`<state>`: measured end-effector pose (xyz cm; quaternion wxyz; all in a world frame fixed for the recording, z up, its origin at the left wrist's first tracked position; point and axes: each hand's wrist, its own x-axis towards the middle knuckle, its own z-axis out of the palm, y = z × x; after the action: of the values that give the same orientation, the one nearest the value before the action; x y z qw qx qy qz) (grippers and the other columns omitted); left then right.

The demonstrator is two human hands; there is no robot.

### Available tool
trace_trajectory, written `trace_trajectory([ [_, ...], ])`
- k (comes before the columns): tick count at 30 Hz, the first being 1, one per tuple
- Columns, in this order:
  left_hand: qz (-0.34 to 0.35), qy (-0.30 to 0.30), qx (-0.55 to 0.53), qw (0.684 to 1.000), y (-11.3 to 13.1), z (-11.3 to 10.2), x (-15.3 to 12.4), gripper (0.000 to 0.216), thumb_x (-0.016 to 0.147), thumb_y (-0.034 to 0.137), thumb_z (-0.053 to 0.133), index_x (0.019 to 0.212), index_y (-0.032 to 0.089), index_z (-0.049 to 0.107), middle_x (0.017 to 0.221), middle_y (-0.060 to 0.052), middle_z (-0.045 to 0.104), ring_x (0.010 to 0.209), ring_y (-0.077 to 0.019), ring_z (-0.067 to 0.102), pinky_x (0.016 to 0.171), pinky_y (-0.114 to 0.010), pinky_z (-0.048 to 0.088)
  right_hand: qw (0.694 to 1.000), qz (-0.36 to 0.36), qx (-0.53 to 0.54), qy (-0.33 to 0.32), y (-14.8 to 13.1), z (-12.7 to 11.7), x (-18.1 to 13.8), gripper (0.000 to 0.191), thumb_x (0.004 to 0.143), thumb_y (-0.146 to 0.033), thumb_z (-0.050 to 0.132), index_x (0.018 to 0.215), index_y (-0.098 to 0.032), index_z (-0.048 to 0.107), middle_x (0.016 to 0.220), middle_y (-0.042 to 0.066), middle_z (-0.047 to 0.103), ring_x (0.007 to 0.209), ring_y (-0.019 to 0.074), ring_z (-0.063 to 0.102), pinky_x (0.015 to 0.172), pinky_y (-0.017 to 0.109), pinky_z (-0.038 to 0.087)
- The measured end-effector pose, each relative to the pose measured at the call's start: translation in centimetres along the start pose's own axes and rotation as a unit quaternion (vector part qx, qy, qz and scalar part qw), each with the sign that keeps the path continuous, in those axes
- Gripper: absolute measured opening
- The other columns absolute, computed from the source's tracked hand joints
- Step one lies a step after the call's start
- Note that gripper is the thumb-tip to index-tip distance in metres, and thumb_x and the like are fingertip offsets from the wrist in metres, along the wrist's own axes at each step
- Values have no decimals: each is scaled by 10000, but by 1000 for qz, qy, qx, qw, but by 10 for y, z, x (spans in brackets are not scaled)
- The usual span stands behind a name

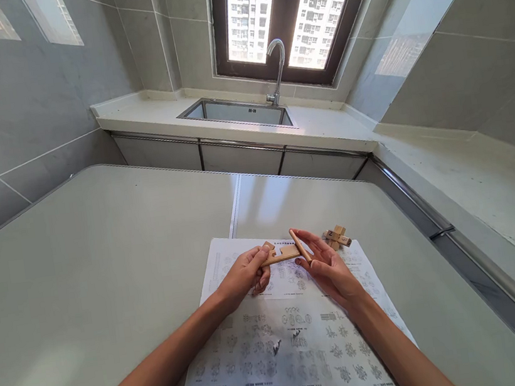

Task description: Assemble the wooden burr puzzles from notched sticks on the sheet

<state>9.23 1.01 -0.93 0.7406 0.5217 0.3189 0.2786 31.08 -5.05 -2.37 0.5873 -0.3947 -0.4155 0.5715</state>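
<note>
A printed sheet lay nearest on the pale tabletop. Above it, the fingers of the left hand gripped a notched wooden piece, while those of the right hand held a slim wooden piece crosswise at its end (whether the two interlocked, I couldn't tell). Just beyond sat a wooden cross; farther off, a sink and faucet.

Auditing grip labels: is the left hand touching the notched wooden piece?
Touching. The head view shows the left hand pinching the near-left end of the notched wooden piece, thumb on top.
</note>
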Motion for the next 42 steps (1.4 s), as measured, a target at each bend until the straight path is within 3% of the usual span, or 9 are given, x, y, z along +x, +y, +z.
trace_trajectory([
  [12,-6,0,-6,1000,-1,0,0,444,958,640,571,887,209,492,499,88,485,409,-84,334,438,-230,272,1000,-11,19,3,4,-3,1,666,734,-467,928,1341,-348,682,1624,43,491,1507,345,428,1260,513,352],
  [20,-6,3,-4,1000,-1,0,0,437,963,629,564,890,203,503,504,84,485,414,-86,333,433,-228,269,1000,-16,13,-11,2,0,1,681,724,-451,938,1346,-351,680,1622,40,492,1477,372,469,1231,542,394],
  [35,-4,0,11,1000,-2,-2,1,431,953,622,606,867,221,474,488,115,402,399,-73,269,404,-210,218,999,-34,28,-25,-1,3,0,605,708,-441,963,1251,-351,713,1627,33,492,1490,369,464,1261,564,329],
  [42,1,7,2,1000,-1,-2,2,396,944,588,627,917,213,503,472,132,366,395,-70,245,399,-199,205,999,-48,-6,5,2,0,3,595,661,-377,995,1188,-307,725,1594,62,536,1548,338,380,1296,533,281],
])
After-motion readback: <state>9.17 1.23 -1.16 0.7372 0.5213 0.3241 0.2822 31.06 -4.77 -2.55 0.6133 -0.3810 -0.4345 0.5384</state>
